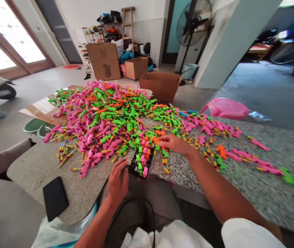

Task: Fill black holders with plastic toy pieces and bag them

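My right hand (pixel 174 143) reaches over the table with its fingertips closed on an orange plastic toy piece (pixel 156 140). Left of it a black slotted tray (pixel 134 166) sits at the table's front edge, bearing rows of green toy pieces (pixel 140 168), pink ones (pixel 145 171) and orange ones. Beside the tray's left side is my left hand (pixel 119 177), its fingers loosely bent and apart, with nothing visible in them. A big heap of pink, green and orange toy pieces (pixel 110 120), mixed with yellow-banded sticks, lies behind the tray.
A dark phone or tablet (pixel 55 198) lies on the speckled stone table (pixel 30 165) at left. More pieces (pixel 260 162) trail along the right. An open cardboard box (pixel 159 86) and a pink stool (pixel 225 107) stand beyond the table. Green tubs (pixel 33 125) sit at left.
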The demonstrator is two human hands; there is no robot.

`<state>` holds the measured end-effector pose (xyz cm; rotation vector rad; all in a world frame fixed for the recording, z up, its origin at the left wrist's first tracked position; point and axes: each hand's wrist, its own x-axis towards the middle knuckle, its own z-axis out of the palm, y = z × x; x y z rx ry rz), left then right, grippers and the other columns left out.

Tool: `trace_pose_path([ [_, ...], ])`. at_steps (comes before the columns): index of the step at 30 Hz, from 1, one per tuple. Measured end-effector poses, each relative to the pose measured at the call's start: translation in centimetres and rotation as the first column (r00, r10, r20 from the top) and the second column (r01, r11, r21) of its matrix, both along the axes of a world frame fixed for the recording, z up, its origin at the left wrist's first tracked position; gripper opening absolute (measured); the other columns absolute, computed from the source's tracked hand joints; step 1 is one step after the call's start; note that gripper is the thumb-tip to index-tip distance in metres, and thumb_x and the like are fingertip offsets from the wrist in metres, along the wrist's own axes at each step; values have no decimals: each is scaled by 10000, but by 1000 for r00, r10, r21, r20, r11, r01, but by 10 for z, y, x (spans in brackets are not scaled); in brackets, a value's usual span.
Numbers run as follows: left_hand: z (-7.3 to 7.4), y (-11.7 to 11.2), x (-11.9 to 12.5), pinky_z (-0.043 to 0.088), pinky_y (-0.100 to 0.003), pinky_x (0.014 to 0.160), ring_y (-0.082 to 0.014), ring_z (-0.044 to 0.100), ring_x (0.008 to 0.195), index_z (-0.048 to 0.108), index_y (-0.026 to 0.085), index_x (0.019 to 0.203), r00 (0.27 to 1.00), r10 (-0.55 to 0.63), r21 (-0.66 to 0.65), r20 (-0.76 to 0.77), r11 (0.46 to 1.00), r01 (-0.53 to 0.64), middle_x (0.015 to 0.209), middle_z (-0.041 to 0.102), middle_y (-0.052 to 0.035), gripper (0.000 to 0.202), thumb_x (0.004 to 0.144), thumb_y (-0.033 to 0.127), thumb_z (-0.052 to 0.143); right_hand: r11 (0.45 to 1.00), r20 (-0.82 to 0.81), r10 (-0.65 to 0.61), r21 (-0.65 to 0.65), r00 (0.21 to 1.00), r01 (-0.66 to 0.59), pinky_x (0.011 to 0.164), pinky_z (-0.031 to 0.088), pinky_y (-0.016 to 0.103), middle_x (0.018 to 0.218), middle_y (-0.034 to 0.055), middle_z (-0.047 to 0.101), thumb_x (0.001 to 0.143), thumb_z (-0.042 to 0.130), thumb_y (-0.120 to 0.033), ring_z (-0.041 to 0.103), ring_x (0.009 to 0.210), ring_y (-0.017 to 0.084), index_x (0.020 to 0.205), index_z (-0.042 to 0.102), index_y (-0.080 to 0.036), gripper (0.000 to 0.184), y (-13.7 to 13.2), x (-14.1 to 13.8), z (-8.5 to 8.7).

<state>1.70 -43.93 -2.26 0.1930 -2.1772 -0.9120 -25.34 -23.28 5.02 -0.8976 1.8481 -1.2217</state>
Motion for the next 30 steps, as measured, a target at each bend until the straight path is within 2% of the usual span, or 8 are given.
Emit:
trace_pose_path([
  [4,67,35,19,460,-536,1198,-288,500,1460,490,270,1522,949,-273,-297,156,903,309,1509,586,-115,588,960,182,640,965,35,262,19,965,-262,607,375,214,815,-18,647,879,728,-472,514,682,104,1008,747,-157,341,43,88,20],
  [7,85,69,29,352,-583,1265,-319,499,1462,444,220,1565,867,-357,-432,348,760,486,1522,582,-141,634,976,302,663,958,94,287,-37,953,-285,603,372,201,771,-31,612,874,737,-441,488,686,94,941,727,-137,311,60,143,11],
  [10,73,91,37,446,-534,1178,-271,677,1205,526,209,1478,800,-388,-392,457,720,573,1342,698,-128,491,1021,366,612,974,279,227,-88,933,-211,583,413,201,738,-33,607,888,725,-492,515,624,87,921,706,-139,355,75,175,-9],
  [15,43,98,44,560,-373,969,-227,687,1081,622,232,1348,752,-413,-112,514,836,537,1181,705,-102,335,1068,375,505,999,424,-22,-33,905,40,552,482,239,776,30,694,931,621,-652,605,558,126,947,682,-155,501,87,174,-46],
  [19,29,92,50,570,-309,799,-181,668,882,652,205,1203,778,-413,299,474,906,299,999,703,-57,349,1060,477,486,896,-239,-353,192,905,400,756,522,266,1080,115,751,1026,544,-457,698,899,193,1076,715,-178,331,77,153,-66],
  [22,22,89,59,519,-251,621,-127,553,651,633,187,1210,768,-502,594,398,779,201,765,591,13,464,1038,587,470,806,-629,-172,353,759,475,913,493,309,1252,162,698,1035,550,-385,664,1138,268,1193,702,-168,309,63,141,-73],
  [26,22,84,72,456,-235,516,-102,441,543,639,157,1221,790,-532,748,304,647,148,676,462,51,609,997,691,450,771,-692,-10,455,721,447,894,488,332,1267,220,674,1029,537,-314,679,1117,301,1226,676,-112,315,51,133,-72],
  [30,32,74,81,402,-224,512,-92,450,543,687,161,1163,799,-483,642,358,749,165,687,507,44,566,915,664,612,860,-540,-214,292,814,420,784,488,298,999,133,743,974,602,-324,703,919,236,979,671,-155,183,48,147,-55],
])
